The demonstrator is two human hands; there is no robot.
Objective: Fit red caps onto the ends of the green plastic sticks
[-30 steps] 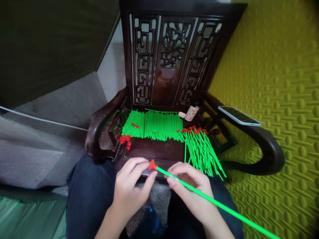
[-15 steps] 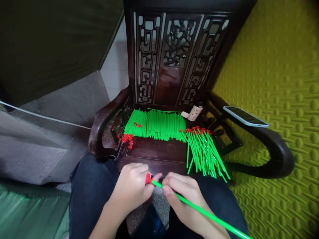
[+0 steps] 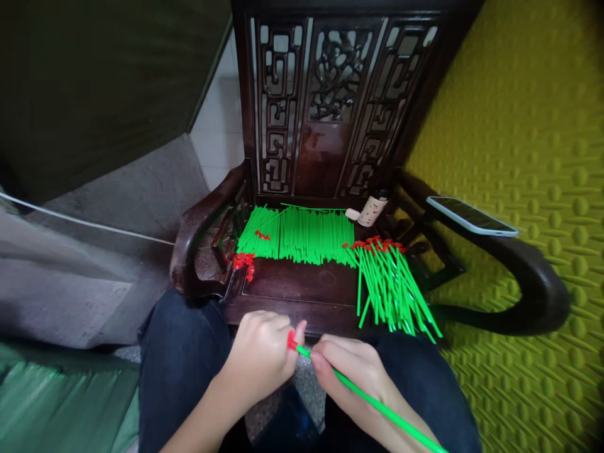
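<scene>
My left hand (image 3: 262,355) is closed, its thumb and fingers pinching a small red cap (image 3: 292,343) at the tip of a long green stick (image 3: 377,406). My right hand (image 3: 353,371) grips that same stick just behind the cap, and the stick runs off toward the lower right. Both hands hover over my lap in front of a dark carved wooden chair (image 3: 302,286). On its seat lie a row of bare green sticks (image 3: 302,236), a pile of red-capped green sticks (image 3: 391,283) at the right, and loose red caps (image 3: 243,261) at the left.
A small white bottle (image 3: 370,211) lies at the back of the seat. A phone (image 3: 472,216) rests on the chair's right armrest. A yellow studded mat (image 3: 528,126) covers the right side; grey floor and a green sheet (image 3: 56,409) lie to the left.
Both hands have drawn closer together and lower toward my lap. My left fingers have curled round the red cap, which now sits tight against the stick's tip.
</scene>
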